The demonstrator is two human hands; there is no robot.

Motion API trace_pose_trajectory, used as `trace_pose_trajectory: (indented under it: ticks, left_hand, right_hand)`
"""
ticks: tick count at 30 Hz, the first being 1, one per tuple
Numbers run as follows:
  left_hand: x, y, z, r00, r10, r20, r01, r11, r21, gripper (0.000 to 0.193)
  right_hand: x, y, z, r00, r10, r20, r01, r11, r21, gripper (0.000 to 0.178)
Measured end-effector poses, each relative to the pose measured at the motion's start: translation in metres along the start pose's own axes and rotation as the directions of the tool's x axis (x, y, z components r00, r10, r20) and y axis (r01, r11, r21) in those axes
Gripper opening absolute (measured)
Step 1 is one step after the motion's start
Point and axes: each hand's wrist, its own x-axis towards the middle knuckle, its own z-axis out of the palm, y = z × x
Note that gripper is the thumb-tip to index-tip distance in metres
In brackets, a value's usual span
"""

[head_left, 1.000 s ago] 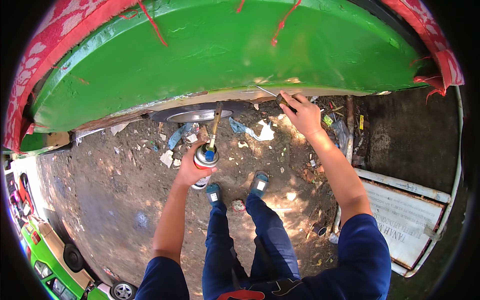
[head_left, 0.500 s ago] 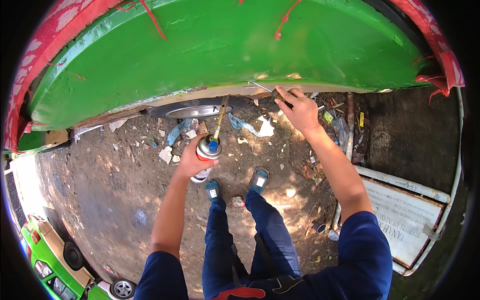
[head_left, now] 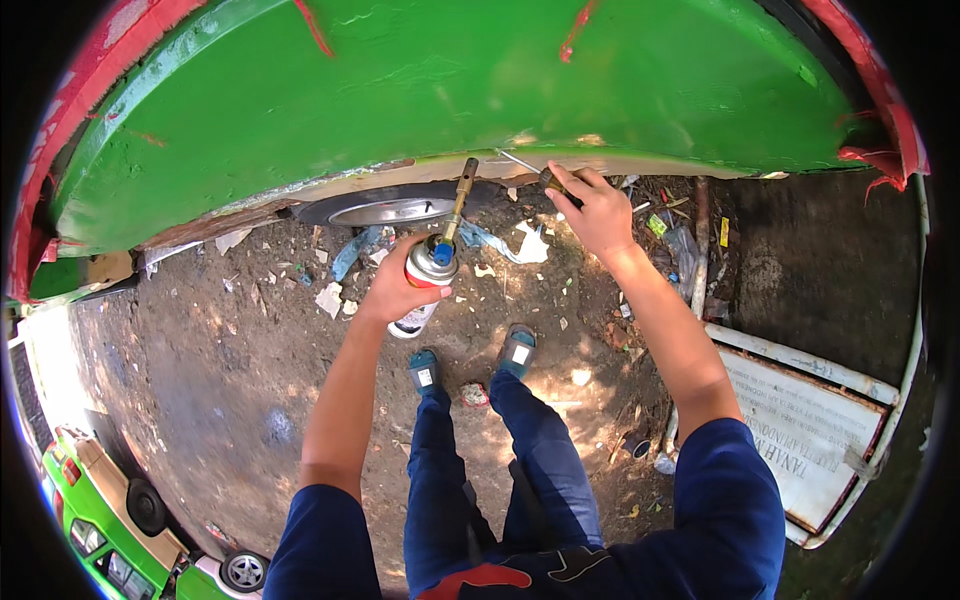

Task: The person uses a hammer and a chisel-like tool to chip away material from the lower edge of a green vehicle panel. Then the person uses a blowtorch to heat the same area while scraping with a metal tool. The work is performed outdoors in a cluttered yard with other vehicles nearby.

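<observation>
My left hand (head_left: 392,285) is closed round the canister of a gas torch (head_left: 433,262), with a blue knob at its neck. The torch's brass nozzle points up and slightly right, its end close to the lower edge of a green vehicle body panel (head_left: 450,80). No flame can be made out. A screwdriver (head_left: 522,163) with a dark handle is gripped in my right hand (head_left: 600,220). Its thin metal tip points left and appears to meet the panel near that lower edge, just right of the nozzle.
A wheel (head_left: 395,211) sits under the panel, near scraps and a blue rag (head_left: 350,250) on the dirt. Red cloth (head_left: 95,80) hangs along the panel's rim. A white framed sign (head_left: 790,430) lies at right; a green car (head_left: 120,530) stands lower left.
My left hand has carried the torch right and slightly up, bringing its nozzle nearer the screwdriver. My right hand has shifted slightly upward, the screwdriver tip still at the panel's edge.
</observation>
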Motion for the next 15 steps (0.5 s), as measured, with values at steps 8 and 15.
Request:
trace_pose_trajectory:
  ticks: [8, 15]
  left_hand:
    - [-0.021, -0.009, -0.01, 1.0, 0.004, 0.0, -0.005, 1.0, -0.027, 0.083]
    - [-0.026, -0.023, -0.02, 0.999, -0.006, -0.034, 0.003, 0.997, -0.077, 0.08]
  right_hand:
    - [0.005, -0.007, -0.005, 0.999, -0.012, 0.052, 0.013, 0.999, -0.031, 0.037]
    - [0.016, -0.002, -0.002, 0.996, -0.081, 0.027, 0.081, 0.996, -0.029, 0.036]
